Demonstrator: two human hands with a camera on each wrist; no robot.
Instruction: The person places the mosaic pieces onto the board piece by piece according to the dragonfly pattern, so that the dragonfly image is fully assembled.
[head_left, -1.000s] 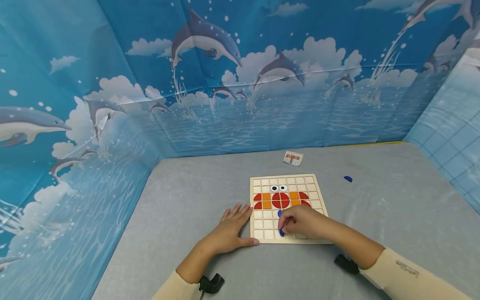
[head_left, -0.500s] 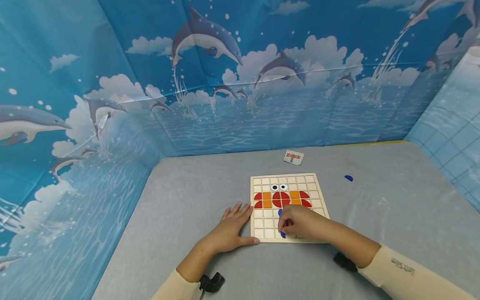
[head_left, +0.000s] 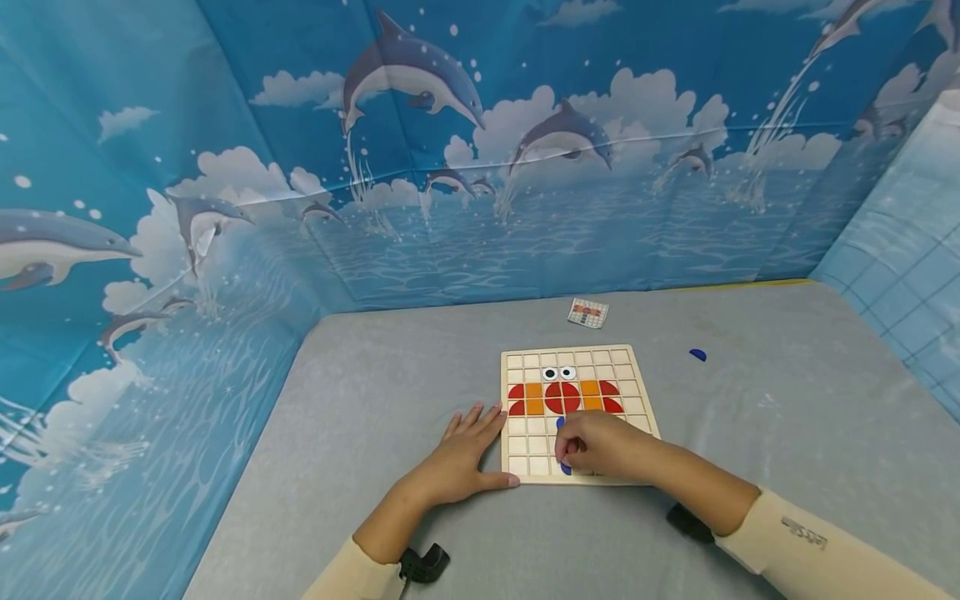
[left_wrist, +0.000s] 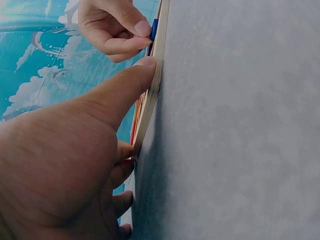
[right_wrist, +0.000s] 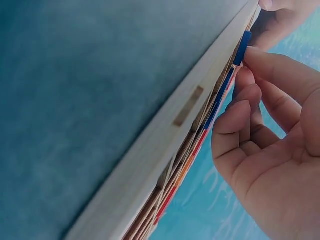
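Note:
A wooden grid board (head_left: 514, 467) lies on the grey table, bearing red and orange pieces and two eye pieces. My left hand (head_left: 468, 458) is spread at its left side, with the thumb on the near left corner and fingertips against the left edge. Over the lower middle cells, my right hand (head_left: 600, 442) pinches a blue half-round piece (head_left: 566, 469) between thumb and fingers. That blue piece (right_wrist: 242, 48) stands up from the board in the right wrist view. Another blue piece (head_left: 560, 423) sits further up in the grid, partly hidden by my right hand.
A loose blue half-round piece (head_left: 698, 355) lies on the table to the right of the board. Behind the board is a small pattern card (head_left: 588, 313). A dolphin-print curtain (head_left: 450, 250) borders the table at the back and left.
The pinched blue piece has shifted very slightly toward the board's near edge since the first frame. My left hand stays at the board's left side.

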